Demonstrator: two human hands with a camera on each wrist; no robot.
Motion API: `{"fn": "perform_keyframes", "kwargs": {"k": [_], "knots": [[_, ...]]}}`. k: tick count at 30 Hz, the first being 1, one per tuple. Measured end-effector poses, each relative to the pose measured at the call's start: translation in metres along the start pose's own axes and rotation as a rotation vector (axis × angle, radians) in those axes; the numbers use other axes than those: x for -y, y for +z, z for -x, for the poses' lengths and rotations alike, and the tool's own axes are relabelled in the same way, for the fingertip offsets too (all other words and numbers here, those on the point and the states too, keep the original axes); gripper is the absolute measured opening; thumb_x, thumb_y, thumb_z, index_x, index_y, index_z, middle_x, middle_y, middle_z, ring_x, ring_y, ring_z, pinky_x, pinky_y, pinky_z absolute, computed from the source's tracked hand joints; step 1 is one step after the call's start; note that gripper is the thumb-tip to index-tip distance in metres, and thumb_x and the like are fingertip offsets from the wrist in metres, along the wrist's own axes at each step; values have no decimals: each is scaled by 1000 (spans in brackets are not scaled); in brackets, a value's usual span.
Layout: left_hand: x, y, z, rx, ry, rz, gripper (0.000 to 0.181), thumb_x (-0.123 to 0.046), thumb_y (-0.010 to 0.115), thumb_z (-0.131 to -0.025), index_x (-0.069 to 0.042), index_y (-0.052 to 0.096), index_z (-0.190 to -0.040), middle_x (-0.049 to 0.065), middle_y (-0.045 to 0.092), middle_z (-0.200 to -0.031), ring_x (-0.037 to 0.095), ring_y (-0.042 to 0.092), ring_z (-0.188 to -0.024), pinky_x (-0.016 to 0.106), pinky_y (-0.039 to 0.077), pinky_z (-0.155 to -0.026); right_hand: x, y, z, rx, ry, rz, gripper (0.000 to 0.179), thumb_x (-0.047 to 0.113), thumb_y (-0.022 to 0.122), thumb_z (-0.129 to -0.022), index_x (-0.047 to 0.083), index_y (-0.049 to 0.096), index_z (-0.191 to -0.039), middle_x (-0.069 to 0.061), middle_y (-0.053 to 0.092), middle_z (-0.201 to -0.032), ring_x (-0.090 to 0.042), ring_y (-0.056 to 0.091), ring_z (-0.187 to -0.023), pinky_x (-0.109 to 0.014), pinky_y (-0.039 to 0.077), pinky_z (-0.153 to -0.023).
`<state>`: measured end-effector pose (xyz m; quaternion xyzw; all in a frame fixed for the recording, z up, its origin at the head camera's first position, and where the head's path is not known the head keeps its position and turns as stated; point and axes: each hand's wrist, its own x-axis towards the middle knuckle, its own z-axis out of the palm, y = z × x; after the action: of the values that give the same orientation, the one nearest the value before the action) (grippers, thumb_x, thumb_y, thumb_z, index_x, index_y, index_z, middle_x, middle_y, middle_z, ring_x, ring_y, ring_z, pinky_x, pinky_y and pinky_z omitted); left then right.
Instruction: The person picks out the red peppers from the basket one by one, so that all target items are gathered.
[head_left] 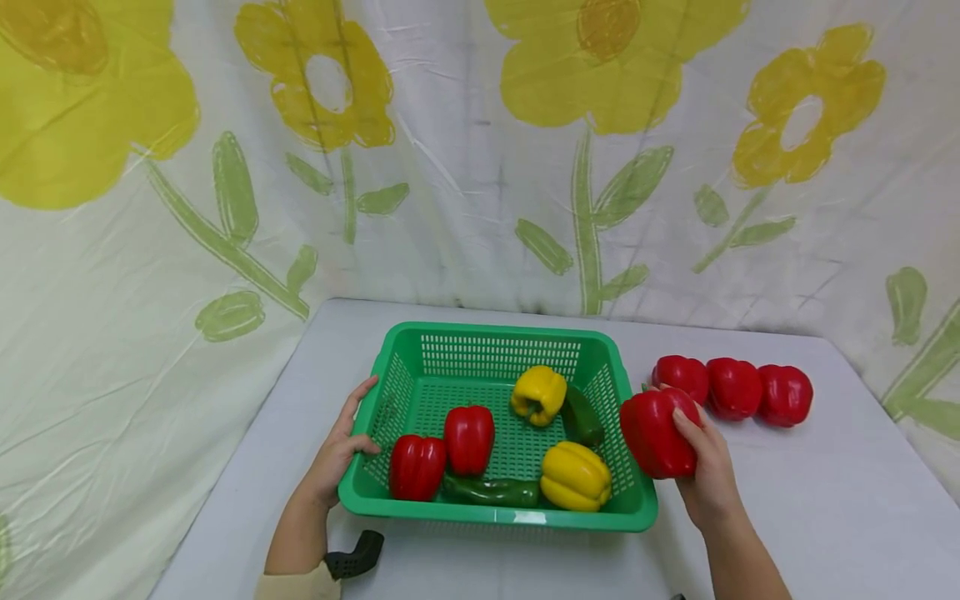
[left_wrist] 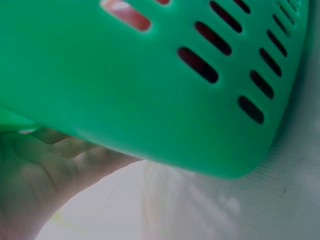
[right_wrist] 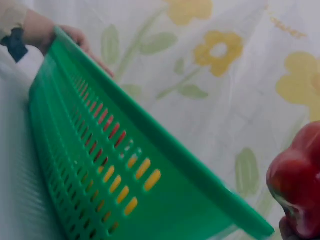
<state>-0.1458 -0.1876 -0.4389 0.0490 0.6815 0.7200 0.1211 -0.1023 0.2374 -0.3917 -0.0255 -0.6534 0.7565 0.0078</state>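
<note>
My right hand point(head_left: 708, 471) grips a red bell pepper point(head_left: 658, 433) just beyond the right rim of a green plastic basket point(head_left: 495, 515); this pepper point(right_wrist: 297, 175) also shows in the right wrist view. My left hand point(head_left: 337, 458) holds the basket's left rim, its thumb reaching over the edge. Part of that hand point(left_wrist: 45, 175) shows beside the basket wall in the left wrist view. Inside the basket lie two red bell peppers point(head_left: 469, 440), a yellow bell pepper point(head_left: 538, 395) at the back, another yellow one point(head_left: 576, 476) in front, and two long green peppers point(head_left: 491, 492).
Three red bell peppers point(head_left: 735, 389) sit in a row on the white table point(head_left: 810, 508), to the basket's right. Behind the table hangs a white curtain point(head_left: 465, 208) with painted yellow flowers. A dark strap point(head_left: 356, 556) shows by the left wrist.
</note>
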Motion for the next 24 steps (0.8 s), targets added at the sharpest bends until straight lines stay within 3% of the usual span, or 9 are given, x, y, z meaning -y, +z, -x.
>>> {"fn": "perform_keyframes", "kwargs": {"k": [15,24], "knots": [[0,0,0,4,9,6,85,9,37,-74,-25,13,-148,8,7,-155,36,17,-134,44,36,-97,-24,-43,-3,-218,32,-14,48,17,46,-94,24,32,-140,14,40,-123,-5,41,-110,-17,51,-74],[1,0,0,-2,3,1,85,9,37,-74,-26,14,-148,9,8,-154,36,19,-133,42,38,-95,-36,-61,-8,-292,94,45,50,24,51,-93,27,32,-139,19,40,-119,-3,39,-108,-13,49,-72]]}}
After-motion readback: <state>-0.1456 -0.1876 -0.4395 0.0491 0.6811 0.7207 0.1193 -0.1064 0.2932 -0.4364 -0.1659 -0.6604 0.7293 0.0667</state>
